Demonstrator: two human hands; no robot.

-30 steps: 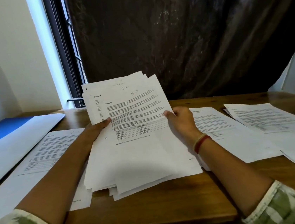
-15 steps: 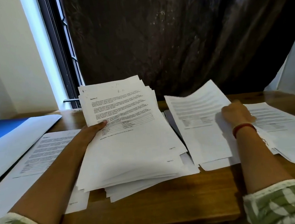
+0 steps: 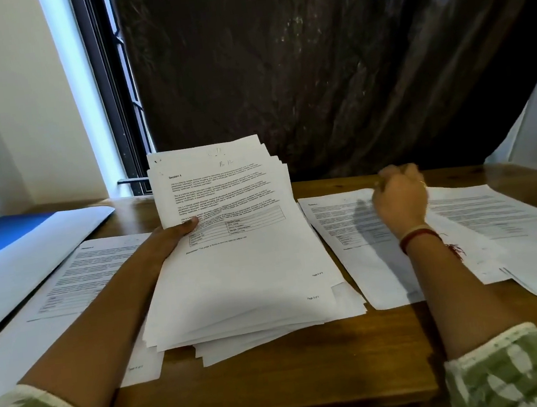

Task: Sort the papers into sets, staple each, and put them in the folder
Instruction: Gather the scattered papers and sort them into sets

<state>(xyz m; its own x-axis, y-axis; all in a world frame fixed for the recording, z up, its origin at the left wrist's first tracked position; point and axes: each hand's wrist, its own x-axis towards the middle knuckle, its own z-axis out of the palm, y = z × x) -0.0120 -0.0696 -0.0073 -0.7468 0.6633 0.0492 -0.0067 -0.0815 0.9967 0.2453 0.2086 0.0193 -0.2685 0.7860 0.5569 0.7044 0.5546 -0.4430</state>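
Observation:
My left hand grips a thick, fanned stack of printed papers at its left edge, thumb on the top sheet headed "Section 4". The stack's far end is tilted up and its near end rests on the wooden table. My right hand hovers, blurred, above a sorted pile just right of the stack, fingers curled and holding nothing. Another sorted pile lies further right and one lies to the left. The blue folder lies open at the far left. No stapler is in view.
A dark plastic sheet hangs behind the table, with a window frame at its left. The table's front edge runs just before my sleeves. Bare wood shows in front of the stack.
My right hand pulled the top sheet off the stack, laid it on the pile to the right and let go. My left hand kept its grip on the stack.

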